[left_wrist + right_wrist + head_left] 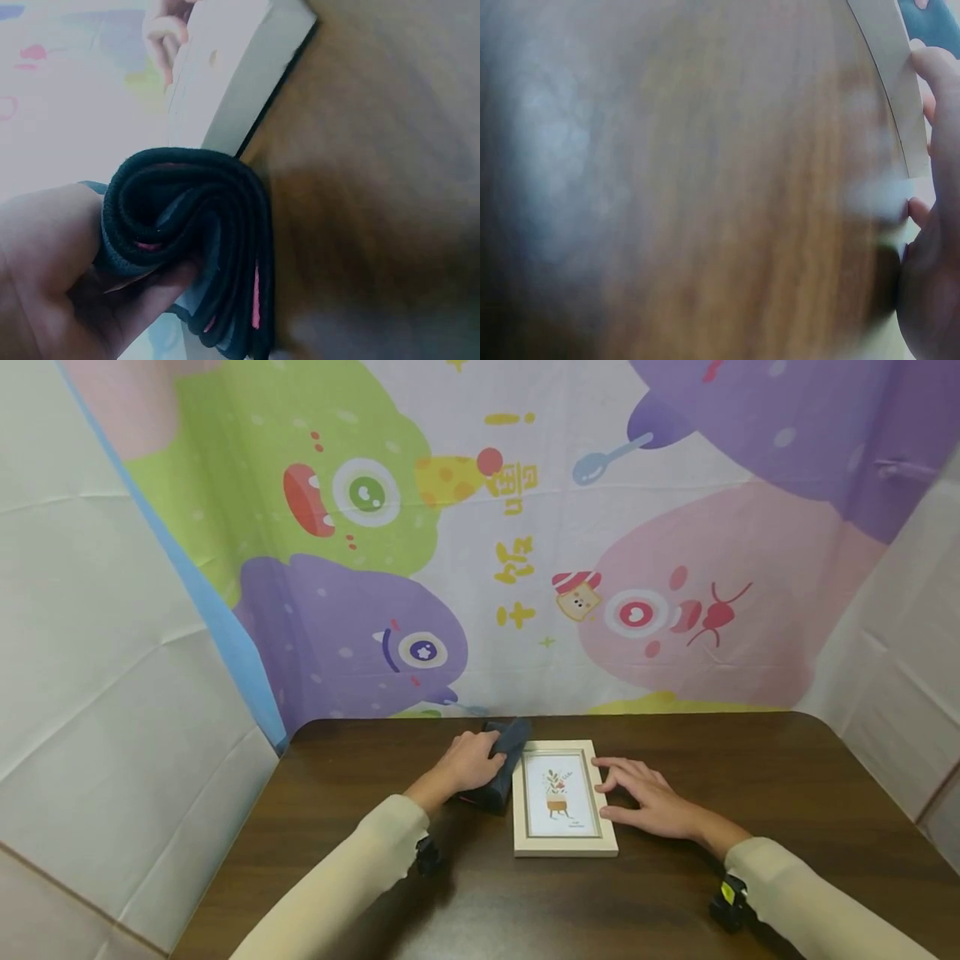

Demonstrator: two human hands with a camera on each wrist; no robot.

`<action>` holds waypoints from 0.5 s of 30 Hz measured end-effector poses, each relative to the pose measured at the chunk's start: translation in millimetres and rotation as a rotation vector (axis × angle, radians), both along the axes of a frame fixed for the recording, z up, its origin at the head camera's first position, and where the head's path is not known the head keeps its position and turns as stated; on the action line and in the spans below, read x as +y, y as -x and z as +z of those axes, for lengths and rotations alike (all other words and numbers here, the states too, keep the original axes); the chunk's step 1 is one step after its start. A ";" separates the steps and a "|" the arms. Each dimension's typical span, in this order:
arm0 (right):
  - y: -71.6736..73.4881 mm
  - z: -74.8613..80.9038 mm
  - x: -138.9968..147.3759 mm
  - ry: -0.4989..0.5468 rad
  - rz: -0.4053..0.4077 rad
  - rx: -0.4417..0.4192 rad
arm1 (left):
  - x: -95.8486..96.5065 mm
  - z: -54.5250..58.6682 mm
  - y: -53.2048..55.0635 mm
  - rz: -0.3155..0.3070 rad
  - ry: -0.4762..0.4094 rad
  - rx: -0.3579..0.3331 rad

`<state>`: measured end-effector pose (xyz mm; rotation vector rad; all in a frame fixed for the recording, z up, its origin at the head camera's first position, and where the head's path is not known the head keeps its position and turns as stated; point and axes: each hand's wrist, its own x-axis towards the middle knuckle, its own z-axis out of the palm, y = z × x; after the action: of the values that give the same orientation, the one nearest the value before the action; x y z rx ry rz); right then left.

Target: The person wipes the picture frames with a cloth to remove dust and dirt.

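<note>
A cream picture frame (566, 847) lies face up on the brown table, with a printed plant in an orange pot behind its front. Left of it my left hand (468, 762) grips a thick folded dark cloth (492, 797). Seen from the left wrist, the cloth (251, 202) is rolled in several layers with pink showing between them, and the thumb presses into its folds. The cloth is close against the left side of the frame. My right hand (647, 795) has its fingers spread, fingertips at the frame's right edge; in the right wrist view the frame's side (895, 67) is beside the fingers.
The dark wooden table (675, 902) stretches around the frame, with rounded far corners. Behind it hangs a cloth backdrop (525, 668) printed with cartoon monsters. Pale panels (90, 652) stand on both sides. Each wrist wears a small black camera (727, 903).
</note>
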<state>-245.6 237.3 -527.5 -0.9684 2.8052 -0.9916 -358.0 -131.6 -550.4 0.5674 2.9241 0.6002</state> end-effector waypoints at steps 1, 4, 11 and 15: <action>0.1 -0.3 0.2 -0.001 -0.002 -0.003 | 0.4 -0.3 -2.9 -0.007 -0.005 0.000; 0.5 -1.2 0.7 -0.006 -0.006 -0.006 | 2.4 3.1 -16.8 -0.021 -0.022 0.012; 0.7 -1.5 0.6 -0.005 -0.008 -0.007 | 5.3 31.0 -55.8 -0.053 -0.074 0.049; 0.5 -0.8 -0.1 0.005 -0.004 -0.008 | 6.1 60.6 -84.9 -0.086 -0.078 0.049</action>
<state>-246.2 237.2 -528.3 -0.9572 2.8012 -1.0006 -273.1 -125.6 -489.8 0.7219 2.9143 0.7019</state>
